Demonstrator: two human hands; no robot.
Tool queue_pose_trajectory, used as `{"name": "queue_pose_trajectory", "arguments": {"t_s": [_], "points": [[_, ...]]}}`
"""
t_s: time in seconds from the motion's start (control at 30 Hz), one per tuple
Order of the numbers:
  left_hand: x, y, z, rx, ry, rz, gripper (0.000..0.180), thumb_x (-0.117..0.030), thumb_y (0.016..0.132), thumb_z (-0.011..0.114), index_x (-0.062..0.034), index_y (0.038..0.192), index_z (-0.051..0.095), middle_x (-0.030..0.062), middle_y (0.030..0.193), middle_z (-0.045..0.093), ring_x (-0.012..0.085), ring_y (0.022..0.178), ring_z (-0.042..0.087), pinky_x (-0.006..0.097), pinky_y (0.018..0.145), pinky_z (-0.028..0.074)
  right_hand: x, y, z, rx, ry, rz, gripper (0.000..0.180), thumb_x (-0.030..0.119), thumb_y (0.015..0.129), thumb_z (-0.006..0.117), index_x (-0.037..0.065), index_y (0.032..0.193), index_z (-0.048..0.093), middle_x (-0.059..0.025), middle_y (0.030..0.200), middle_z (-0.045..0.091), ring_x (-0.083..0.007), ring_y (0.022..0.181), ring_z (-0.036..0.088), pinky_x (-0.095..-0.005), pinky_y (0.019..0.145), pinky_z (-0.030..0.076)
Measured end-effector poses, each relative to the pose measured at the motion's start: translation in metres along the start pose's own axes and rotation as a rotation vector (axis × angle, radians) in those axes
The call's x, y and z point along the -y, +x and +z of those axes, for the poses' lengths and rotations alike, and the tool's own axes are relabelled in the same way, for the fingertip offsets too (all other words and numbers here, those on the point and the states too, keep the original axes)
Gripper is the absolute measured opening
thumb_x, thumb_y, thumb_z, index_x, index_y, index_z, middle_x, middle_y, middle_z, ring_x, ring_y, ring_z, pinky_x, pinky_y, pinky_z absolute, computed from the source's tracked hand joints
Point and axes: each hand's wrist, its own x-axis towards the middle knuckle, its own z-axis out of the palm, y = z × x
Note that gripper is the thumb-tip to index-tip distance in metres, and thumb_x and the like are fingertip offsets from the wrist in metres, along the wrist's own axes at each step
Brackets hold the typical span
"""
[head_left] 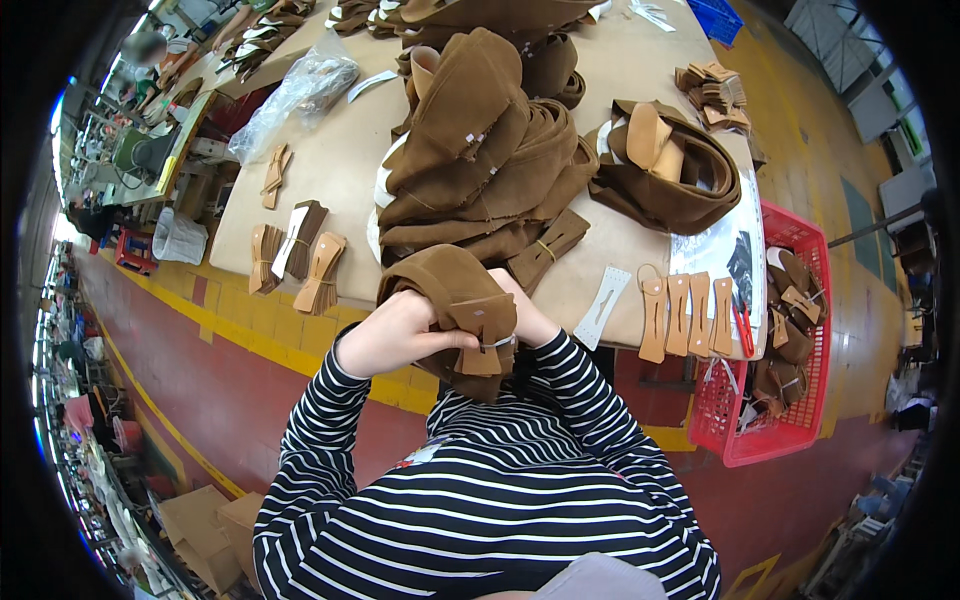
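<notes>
At the table's near edge I hold a bundle of brown suede pieces (445, 285), folded over, with a white tie and small tan leather pieces on its front. My left hand (395, 335) is closed on its left side, the thumb pressed across the front beside the tie. From the right, my right hand (525, 310) grips the bundle; most of its fingers are hidden behind the suede. Just beyond rises a tall heap of brown suede pieces (470, 130). A banded stack of dark brown strips (550, 248) lies right of the heap's foot.
Banded stacks of tan leather tabs (320, 272) lie left. To the right are a white template (603, 305), a row of tan tabs (678, 315), red-handled scissors (742, 325) and a coiled suede bundle (665, 170). A red crate (735, 435) with bundles stands beside the table.
</notes>
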Motion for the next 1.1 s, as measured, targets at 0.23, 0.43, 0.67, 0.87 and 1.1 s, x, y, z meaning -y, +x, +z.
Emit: {"name": "queue_pose_trajectory", "arguments": {"t_s": [0.23,0.43,0.67,0.87,1.1], "points": [[-0.002,0.034,0.015,-0.096,0.247,0.044,0.040,-0.033,0.088,0.067,0.0061,0.080,0.066,0.0189,0.059,0.057,0.0334,0.054,0.058,0.037,0.053,0.045,0.018,-0.025,-0.011,-0.397,-0.304,0.044,0.023,0.005,0.089,0.059,-0.003,0.110,0.060,-0.0051,0.100,0.064,-0.0101,0.086,0.058,-0.0238,0.077,0.049],[-0.012,0.080,0.037,-0.099,0.235,-0.064,0.066,-0.052,0.087,0.064,0.0089,0.062,0.054,0.0238,0.059,0.052,0.0363,0.055,0.052,0.043,0.056,0.044,0.080,-0.091,0.003,-0.894,-0.800,-0.108,0.017,-0.001,0.082,0.067,0.001,0.099,0.066,-0.0096,0.091,0.064,-0.0169,0.075,0.062,-0.0274,0.064,0.048],[-0.004,0.120,0.005,0.477,0.095,-0.119,0.041,-0.030,0.096,0.055,0.0083,0.087,0.062,0.0176,0.073,0.061,0.0252,0.066,0.057,0.036,0.065,0.047,0.048,-0.075,0.022,-0.755,-0.990,-0.186,0.025,-0.002,0.078,0.069,-0.001,0.103,0.066,-0.0129,0.086,0.058,-0.0288,0.079,0.059,-0.0367,0.069,0.048],[-0.010,0.086,-0.003,0.382,0.198,-0.083,0.027,-0.019,0.092,0.057,0.0057,0.087,0.065,0.0192,0.079,0.065,0.0306,0.074,0.063,0.037,0.071,0.049,0.032,-0.074,0.029,-0.663,-1.069,-0.235,0.034,-0.004,0.072,0.069,0.005,0.106,0.068,-0.0099,0.084,0.057,-0.0273,0.077,0.058,-0.0368,0.069,0.049],[-0.012,0.060,0.001,0.327,0.046,-0.369,0.026,-0.015,0.094,0.052,0.0070,0.085,0.063,0.0152,0.071,0.065,0.0262,0.068,0.065,0.035,0.066,0.051,0.025,-0.063,0.027,-0.600,-1.068,-0.306,0.023,-0.003,0.071,0.072,0.003,0.093,0.068,-0.0099,0.080,0.059,-0.0270,0.072,0.059,-0.0350,0.063,0.049]]}}
